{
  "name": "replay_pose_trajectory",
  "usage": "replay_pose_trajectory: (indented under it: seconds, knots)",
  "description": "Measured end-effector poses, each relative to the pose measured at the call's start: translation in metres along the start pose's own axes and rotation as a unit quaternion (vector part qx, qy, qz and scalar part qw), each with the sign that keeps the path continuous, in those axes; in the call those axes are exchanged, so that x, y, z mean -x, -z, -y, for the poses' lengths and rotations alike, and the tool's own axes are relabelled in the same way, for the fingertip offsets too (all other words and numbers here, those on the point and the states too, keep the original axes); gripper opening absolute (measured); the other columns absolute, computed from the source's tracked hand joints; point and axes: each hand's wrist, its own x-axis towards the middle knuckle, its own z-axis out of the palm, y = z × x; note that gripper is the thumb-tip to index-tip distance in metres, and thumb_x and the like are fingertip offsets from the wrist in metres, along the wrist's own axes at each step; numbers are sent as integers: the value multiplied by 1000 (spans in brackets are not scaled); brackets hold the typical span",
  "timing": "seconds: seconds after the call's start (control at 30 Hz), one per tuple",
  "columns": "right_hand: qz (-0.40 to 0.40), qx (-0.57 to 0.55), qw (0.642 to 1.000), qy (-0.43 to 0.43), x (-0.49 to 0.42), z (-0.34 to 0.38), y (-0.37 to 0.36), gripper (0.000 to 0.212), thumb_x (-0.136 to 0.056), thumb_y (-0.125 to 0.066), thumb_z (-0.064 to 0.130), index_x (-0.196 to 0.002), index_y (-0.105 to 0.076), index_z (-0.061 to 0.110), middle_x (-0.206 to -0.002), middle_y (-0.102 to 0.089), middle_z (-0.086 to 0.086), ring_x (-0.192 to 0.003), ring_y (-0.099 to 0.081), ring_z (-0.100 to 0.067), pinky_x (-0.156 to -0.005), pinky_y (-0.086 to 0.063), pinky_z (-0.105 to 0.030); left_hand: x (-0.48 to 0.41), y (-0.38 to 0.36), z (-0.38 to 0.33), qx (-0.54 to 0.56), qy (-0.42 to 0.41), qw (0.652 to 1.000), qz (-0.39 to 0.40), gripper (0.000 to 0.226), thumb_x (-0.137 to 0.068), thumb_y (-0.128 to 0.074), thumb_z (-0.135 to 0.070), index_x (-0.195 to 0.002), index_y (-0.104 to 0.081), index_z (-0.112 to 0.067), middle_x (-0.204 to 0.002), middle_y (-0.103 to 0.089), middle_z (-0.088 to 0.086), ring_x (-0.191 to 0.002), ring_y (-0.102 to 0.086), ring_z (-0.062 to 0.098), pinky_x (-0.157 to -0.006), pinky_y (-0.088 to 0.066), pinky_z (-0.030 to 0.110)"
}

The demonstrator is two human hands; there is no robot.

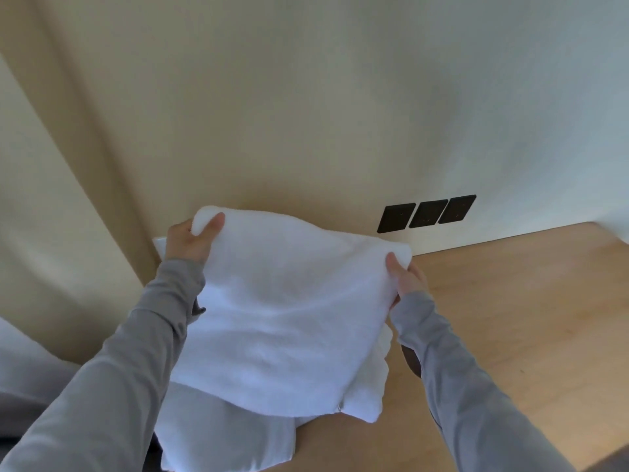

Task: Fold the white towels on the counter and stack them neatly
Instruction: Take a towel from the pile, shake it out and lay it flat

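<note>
A white towel point(289, 311) hangs in the air above the wooden counter point(510, 318), held up by its two top corners. My left hand point(190, 241) pinches the upper left corner, thumb on the front. My right hand point(406, 277) grips the upper right corner. The towel's lower edge drapes over more white towel fabric point(231, 434) lying on the counter below. A further white edge point(160, 245) shows behind my left hand.
Three black wall sockets point(427, 213) sit on the cream wall just above the counter's back edge. Bare wood extends to the right of the towels. A pale cushion-like shape point(23, 362) lies at the lower left.
</note>
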Motion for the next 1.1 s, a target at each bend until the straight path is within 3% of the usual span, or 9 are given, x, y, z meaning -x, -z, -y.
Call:
replay_pose_trajectory:
  seconds: [0.07,0.2,0.27,0.37,0.6,0.83,1.0,1.1]
  knots:
    - [7,-15,999,45,4,25,-4,8,-89,-61,23,-81,-61,23,-82,-64,5,-75,-62,-16,-63,-51,-30,4,9,-11,55,-8,998,-30,19,-82,-70,-35,-84,-63,-18,-84,-63,2,-77,-57,19,-74,-46,34]
    - [37,-37,991,120,15,76,1,6,-90,-60,21,-87,-65,19,-87,-69,1,-81,-66,-20,-78,-55,-35,21,21,-53,141,-68,986,-60,16,-78,-72,-38,-66,-66,-29,-56,-64,-22,-53,-56,-10,-53,-46,13]
    - [57,-52,986,149,24,99,12,7,-89,-61,22,-89,-67,18,-84,-73,2,-79,-69,-18,-74,-58,-32,37,20,-80,168,-103,979,-59,16,-73,-72,-46,-62,-71,-34,-57,-64,-27,-54,-57,-12,-52,-46,9]
    - [70,-84,974,198,39,138,37,8,-88,-62,21,-91,-67,16,-85,-74,1,-81,-70,-20,-69,-58,-31,61,9,-117,201,-143,967,-55,15,-66,-71,-56,-67,-72,-41,-66,-68,-23,-65,-62,-4,-61,-51,17]
    - [56,-99,943,311,73,218,143,8,-90,-58,15,-88,-66,14,-84,-71,-1,-82,-67,-20,-76,-56,-33,127,-70,-176,245,-165,956,2,37,-63,-74,-62,-60,-63,-27,-80,-59,5,-77,-54,21,-73,-44,37]
    - [7,-99,936,338,90,247,287,7,-89,-58,16,-90,-65,13,-89,-69,-4,-89,-64,-24,-82,-53,-41,219,-183,-208,297,-154,939,85,28,-72,-72,-49,-66,-61,-24,-82,-58,5,-79,-55,22,-75,-45,32]
    - [-22,-97,933,345,88,254,369,7,-86,-61,18,-87,-67,15,-84,-73,-1,-83,-68,-21,-75,-57,-38,263,-249,-219,311,-151,932,112,40,-76,-70,-46,-66,-42,-18,-78,-41,8,-78,-40,24,-63,-34,33]
    - [-37,-116,931,345,78,255,405,11,-80,-63,21,-88,-67,13,-82,-73,0,-82,-68,-22,-74,-57,-38,276,-288,-222,306,-153,931,129,41,-81,-68,-38,-56,-39,-23,-62,-42,-2,-61,-42,16,-55,-34,25]
